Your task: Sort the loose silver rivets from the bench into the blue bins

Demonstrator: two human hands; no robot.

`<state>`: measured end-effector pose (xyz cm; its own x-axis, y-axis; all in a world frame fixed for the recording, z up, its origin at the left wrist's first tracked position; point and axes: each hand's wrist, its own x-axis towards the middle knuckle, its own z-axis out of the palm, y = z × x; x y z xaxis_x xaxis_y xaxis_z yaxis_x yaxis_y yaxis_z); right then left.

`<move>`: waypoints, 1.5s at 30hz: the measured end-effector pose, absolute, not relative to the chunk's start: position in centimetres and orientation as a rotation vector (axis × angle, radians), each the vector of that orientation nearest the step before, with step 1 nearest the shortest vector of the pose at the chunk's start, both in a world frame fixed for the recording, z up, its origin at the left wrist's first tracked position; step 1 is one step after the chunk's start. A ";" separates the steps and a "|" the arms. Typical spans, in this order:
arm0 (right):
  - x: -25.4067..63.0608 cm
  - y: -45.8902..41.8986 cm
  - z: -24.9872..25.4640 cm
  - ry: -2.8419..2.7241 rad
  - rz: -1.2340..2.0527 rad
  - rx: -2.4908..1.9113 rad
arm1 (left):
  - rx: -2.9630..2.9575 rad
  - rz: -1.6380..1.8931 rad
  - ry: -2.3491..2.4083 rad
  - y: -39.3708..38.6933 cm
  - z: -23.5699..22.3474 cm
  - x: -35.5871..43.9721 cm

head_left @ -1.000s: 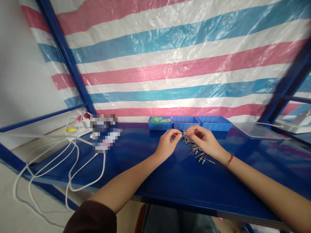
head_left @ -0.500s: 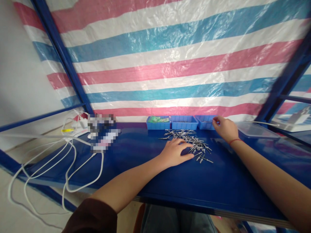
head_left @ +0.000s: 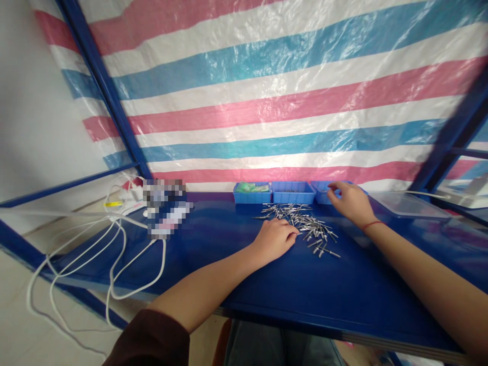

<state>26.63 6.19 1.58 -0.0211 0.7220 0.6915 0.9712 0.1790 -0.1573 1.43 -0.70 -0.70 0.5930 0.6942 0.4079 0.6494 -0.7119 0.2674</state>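
Observation:
A loose pile of small metal rivets (head_left: 309,226) lies on the blue table (head_left: 290,284). My left hand (head_left: 276,239) rests at the pile's near-left edge, its fingers curled in and pinched on a rivet. My right hand (head_left: 349,202), with a red string round the wrist, reaches to the rightmost of three small blue bins (head_left: 322,189) at the back. Its fingers are loosely apart over the bin's rim and nothing shows in them.
The middle blue bin (head_left: 293,193) and a left bin holding green pieces (head_left: 251,192) stand against the striped tarp. A clear plastic tray (head_left: 407,206) lies at the right. White cables (head_left: 114,244) and a blurred object (head_left: 165,208) sit at the left.
A second ago both hands were pinched together over the pile. The right hand then moved to the right bin and stays there; the left dropped flat on the rivets and has now curled shut.

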 end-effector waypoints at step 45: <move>15.8 -0.7 1.0 -1.799 0.515 -1.049 | 1.954 1.397 1.027 0.4 1.1 -0.2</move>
